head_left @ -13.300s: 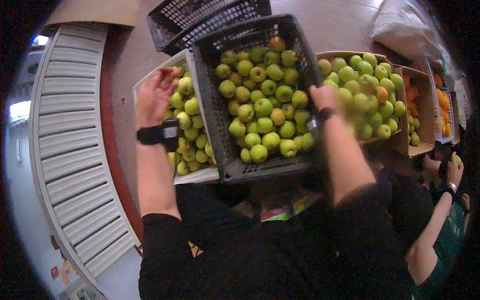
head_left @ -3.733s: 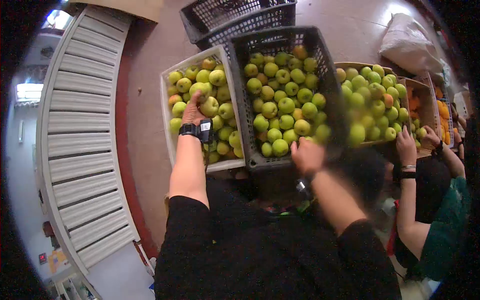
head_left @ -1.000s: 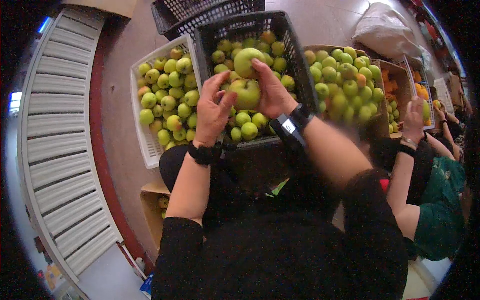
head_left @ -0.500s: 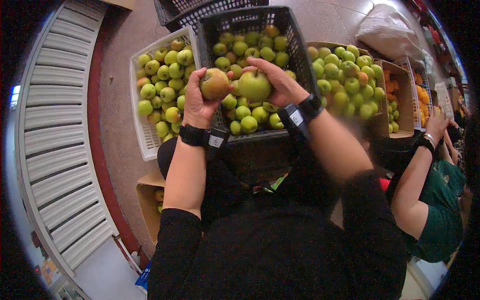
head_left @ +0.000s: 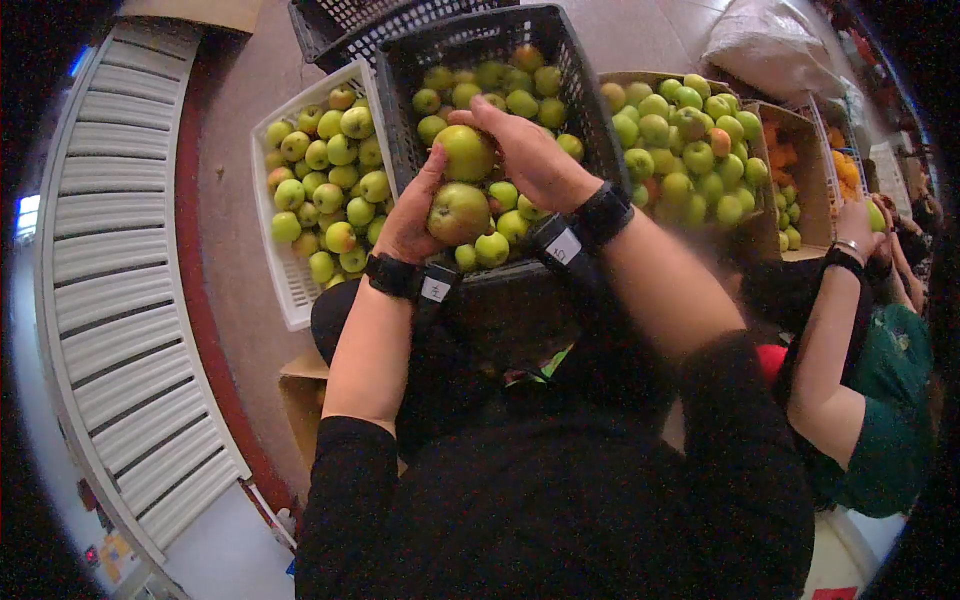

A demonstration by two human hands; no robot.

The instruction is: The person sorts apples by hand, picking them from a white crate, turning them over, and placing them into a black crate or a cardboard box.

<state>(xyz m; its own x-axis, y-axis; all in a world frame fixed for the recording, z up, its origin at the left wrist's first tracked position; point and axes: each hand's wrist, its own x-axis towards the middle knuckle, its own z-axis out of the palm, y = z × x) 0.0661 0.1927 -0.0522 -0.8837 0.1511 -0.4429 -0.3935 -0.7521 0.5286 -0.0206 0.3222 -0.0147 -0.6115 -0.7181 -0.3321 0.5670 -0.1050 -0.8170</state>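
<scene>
Two green apples are held close together over the black plastic crate (head_left: 592, 110). My left hand (head_left: 412, 218) is closed on the lower apple (head_left: 459, 213), which has a brownish patch, and its thumb reaches up beside the other fruit. My right hand (head_left: 540, 160) curves around the upper apple (head_left: 466, 153) from the right, its fingers partly hidden behind it. More apples (head_left: 511, 226) lie in the crate beneath my hands. Each wrist wears a black strap with a white label.
To the left stands a white crate (head_left: 284, 275) of apples, and to the right a cardboard box (head_left: 618, 76) full of them. A roller conveyor (head_left: 125, 290) runs along the left. At the far right, another person's hand (head_left: 858, 225) is near a green apple.
The two apples have come from side by side to one above the other. My left hand turned, lowering its apple, while my right hand moved left with its own.
</scene>
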